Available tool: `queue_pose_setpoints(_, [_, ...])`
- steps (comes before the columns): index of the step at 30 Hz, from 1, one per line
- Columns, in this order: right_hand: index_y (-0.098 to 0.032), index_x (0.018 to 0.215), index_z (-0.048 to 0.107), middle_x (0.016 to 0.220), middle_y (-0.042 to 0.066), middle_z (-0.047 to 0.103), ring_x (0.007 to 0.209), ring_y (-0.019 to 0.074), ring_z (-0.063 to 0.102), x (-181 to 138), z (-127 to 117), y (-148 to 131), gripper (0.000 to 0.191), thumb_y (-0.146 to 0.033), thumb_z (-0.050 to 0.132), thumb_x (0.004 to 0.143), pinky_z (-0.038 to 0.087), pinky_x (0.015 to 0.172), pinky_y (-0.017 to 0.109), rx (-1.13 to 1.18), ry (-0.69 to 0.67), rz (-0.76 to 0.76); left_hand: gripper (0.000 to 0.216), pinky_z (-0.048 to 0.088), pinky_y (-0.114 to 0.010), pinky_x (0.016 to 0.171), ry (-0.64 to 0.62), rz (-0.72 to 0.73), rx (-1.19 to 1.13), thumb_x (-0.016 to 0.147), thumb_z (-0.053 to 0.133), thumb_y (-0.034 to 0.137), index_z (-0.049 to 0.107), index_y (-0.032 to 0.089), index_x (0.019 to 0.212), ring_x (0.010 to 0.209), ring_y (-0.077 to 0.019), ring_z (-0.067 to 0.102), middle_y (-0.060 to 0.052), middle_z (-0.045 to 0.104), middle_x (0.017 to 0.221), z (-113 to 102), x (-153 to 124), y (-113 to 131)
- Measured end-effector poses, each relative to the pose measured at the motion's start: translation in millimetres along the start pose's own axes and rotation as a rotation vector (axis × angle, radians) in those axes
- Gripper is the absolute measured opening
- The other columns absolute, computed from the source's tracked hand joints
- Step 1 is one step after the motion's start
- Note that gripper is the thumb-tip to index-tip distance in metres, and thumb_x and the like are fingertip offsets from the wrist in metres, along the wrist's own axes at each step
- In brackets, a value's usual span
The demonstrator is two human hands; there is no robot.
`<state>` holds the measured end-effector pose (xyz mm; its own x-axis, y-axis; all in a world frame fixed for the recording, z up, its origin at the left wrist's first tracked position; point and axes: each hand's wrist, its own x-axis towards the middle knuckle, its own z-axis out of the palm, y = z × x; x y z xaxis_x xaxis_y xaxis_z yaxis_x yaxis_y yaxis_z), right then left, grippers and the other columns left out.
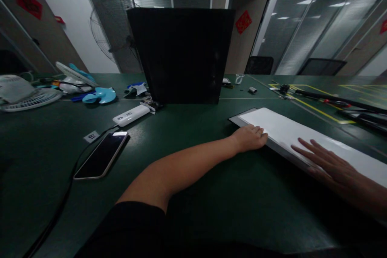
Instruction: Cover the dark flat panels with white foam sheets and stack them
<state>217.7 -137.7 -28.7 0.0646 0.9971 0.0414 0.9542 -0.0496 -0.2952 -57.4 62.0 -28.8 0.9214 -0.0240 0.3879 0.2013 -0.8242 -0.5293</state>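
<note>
— What's under the hands?

— A flat white panel in a dark frame. It lies on the green desk, right of the middle, and runs slantwise from its far-left corner to the near right, where it leaves the picture.

— And the left hand?

— It reaches across from the near left, bare forearm out of a black sleeve. The fingers are curled over the panel's near-left edge and touch it. The thumb is hidden, so I can't tell whether it really grips or only rests there.

— The right hand?

— Flat and wide open, palm down, fingers spread and pointing far-left. It lies on the panel's near edge, further right, and has hold of nothing.

— What else is on the desk?

— To the left, near, a dark phone lies face up with a black cable running past it toward the near edge. Just beyond the phone there's a small white tag, then a white power bank. A big black box stands upright at the far middle. Far left I see a blue fan blade and a white grille, both lying flat. A standing fan is behind the desk, left of the box. On the far right there are yellow tape lines and some dark tools I can't make out.
</note>
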Motion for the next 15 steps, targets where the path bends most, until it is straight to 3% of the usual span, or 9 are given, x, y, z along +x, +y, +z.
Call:
queue_pose_setpoints(2, [-0.058, 0.161, 0.034, 0.172, -0.018, 0.019, 0.161, 0.0271, 0.010, 13, 6, -4, 0.071, -0.075, 0.033, 0.093, 0.008, 0.132, 0.051, -0.025, -0.076, -0.072, 0.037, 0.051, -0.038, 0.100, -0.013, 0.003, 0.011, 0.108, 0.043, 0.013, 0.065, 0.007, 0.138, 0.132, -0.0266, 0.065, -0.023, 0.068, 0.138, 5, 7, 0])
queue_pose_setpoints(5, [-0.054, 0.166, 0.025, 0.173, -0.014, 0.014, 0.161, 0.0246, 0.006, 31, 8, 7, 0.069, -0.070, 0.023, 0.099, 0.002, 0.130, 0.053, -0.054, -0.161, -0.065, 0.043, 0.051, -0.040, 0.104, -0.035, 0.017, 0.021, 0.110, 0.041, 0.015, 0.059, 0.009, 0.148, 0.139, -0.0282, 0.060, -0.023, 0.064, 0.146, 9, 11, -1])
queue_pose_setpoints(11, [-0.049, 0.167, 0.027, 0.175, -0.011, 0.011, 0.161, 0.0223, 0.004, 58, 3, 44, 0.070, -0.068, 0.019, 0.100, 0.001, 0.129, 0.052, -0.082, -0.160, 0.022, 0.045, 0.052, -0.046, 0.104, -0.034, 0.021, 0.017, 0.111, 0.040, 0.017, 0.056, 0.019, 0.153, 0.138, -0.0307, 0.061, -0.024, 0.062, 0.147, 4, 3, -1])
queue_pose_setpoints(15, [-0.047, 0.167, 0.030, 0.175, -0.008, 0.013, 0.162, 0.0248, 0.005, 73, 0, 58, 0.071, -0.068, 0.020, 0.100, 0.003, 0.128, 0.056, -0.066, -0.165, 0.047, 0.046, 0.047, -0.063, 0.107, -0.076, -0.025, -0.015, 0.111, 0.038, 0.020, 0.056, 0.025, 0.153, 0.141, -0.0368, 0.057, -0.023, 0.058, 0.152, -6, -11, -1])
